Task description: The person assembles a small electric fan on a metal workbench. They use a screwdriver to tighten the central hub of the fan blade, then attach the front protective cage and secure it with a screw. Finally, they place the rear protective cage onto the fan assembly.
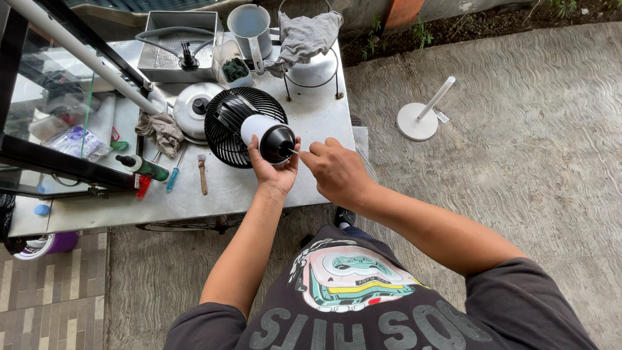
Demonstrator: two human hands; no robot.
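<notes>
Right hand: fingers pinched together on a thin pale rod or tool, its tip touching the back end of the fan motor; what the tool is cannot be made out. Left hand: fingers wrapped from below around the black rear of the motor housing, thumb on the near side, holding it just above the table's front edge. The motor's white middle section joins the black fan grille, which tilts away toward the table. Judgement: the work at the tip is fine, so the left grip should stay firm and square, the right wrist low, and the tool in line with the motor's axis to avoid slipping off the housing. Beyond the grille: a round metal lid touching its left rim, a crumpled rag, a blue-handled screwdriver, a small brush and a green bottle. Farther back: a metal tray, a pale jug, a grey cloth over a wire stand. On the concrete floor, well apart to the right, a white round stand with post.
</notes>
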